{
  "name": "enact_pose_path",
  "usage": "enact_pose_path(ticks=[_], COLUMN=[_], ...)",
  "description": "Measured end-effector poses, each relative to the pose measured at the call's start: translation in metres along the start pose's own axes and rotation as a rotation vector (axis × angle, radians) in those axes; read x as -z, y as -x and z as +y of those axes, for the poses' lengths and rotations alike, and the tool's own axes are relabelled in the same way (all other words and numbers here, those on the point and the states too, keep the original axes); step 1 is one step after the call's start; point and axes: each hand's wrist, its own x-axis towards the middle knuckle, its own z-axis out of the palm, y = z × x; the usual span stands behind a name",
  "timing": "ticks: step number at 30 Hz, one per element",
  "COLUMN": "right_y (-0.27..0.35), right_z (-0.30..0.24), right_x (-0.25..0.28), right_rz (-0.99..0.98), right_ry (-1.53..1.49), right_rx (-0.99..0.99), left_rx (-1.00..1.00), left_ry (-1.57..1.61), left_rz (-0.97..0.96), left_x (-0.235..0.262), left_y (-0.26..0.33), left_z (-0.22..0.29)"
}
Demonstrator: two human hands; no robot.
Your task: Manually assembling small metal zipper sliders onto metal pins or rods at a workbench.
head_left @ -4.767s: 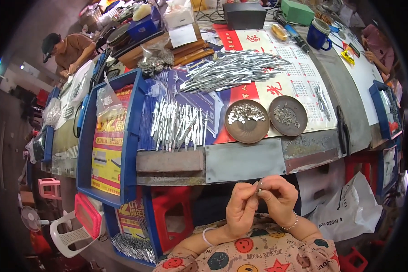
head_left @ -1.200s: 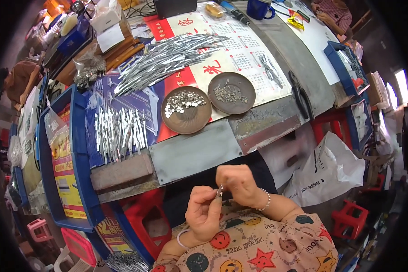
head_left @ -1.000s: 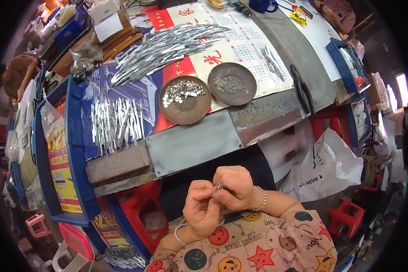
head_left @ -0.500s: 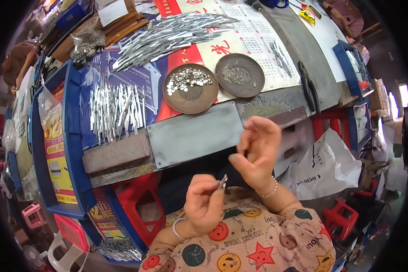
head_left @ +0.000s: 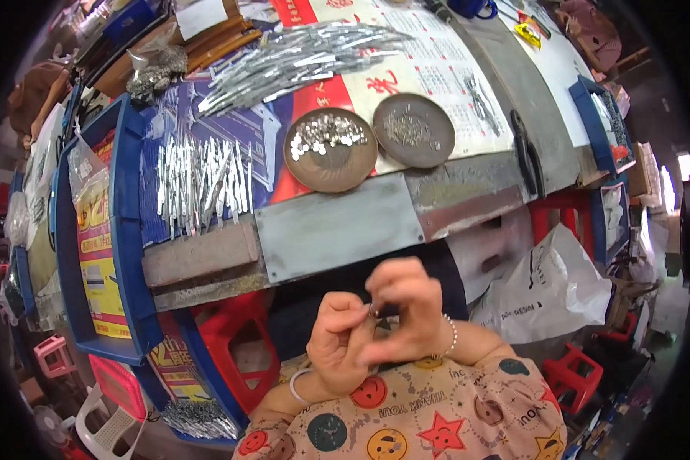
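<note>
Right hand (head_left: 419, 313) was up and away from left hand (head_left: 339, 346). Now back down, close by left hand. So both hands at small shiny piece (head_left: 373, 310) again. Piece on person's side of grey plate (head_left: 337, 228), at tips of left hand's grip, pinched by thumb and finger. Right hand's grip curled, gap inside; too blurry to tell if holding anything.

We pinch a small metal piece (head_left: 373, 310) in our left hand (head_left: 339, 346), our blurred right hand (head_left: 411, 313) curled beside it; ahead on the table (head_left: 548, 126), a brown dish (head_left: 330, 175) holds shiny discs (head_left: 331, 130).
</note>
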Motion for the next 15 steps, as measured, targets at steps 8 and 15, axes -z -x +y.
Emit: enact_pose_path(ticks=[8, 15], right_y=[0.0, -0.004], right_z=[0.007, 0.003], right_x=[0.011, -0.001], right_rz=[-0.011, 0.051], right_ry=[0.019, 0.257], right_rx=[-0.12, 0.084], left_rx=[0.107, 0.073], left_ry=[0.066, -0.052], left_rz=[-0.043, -0.083], left_x=[0.004, 0.004], left_y=[-0.005, -0.001], left_z=[0.006, 0.006])
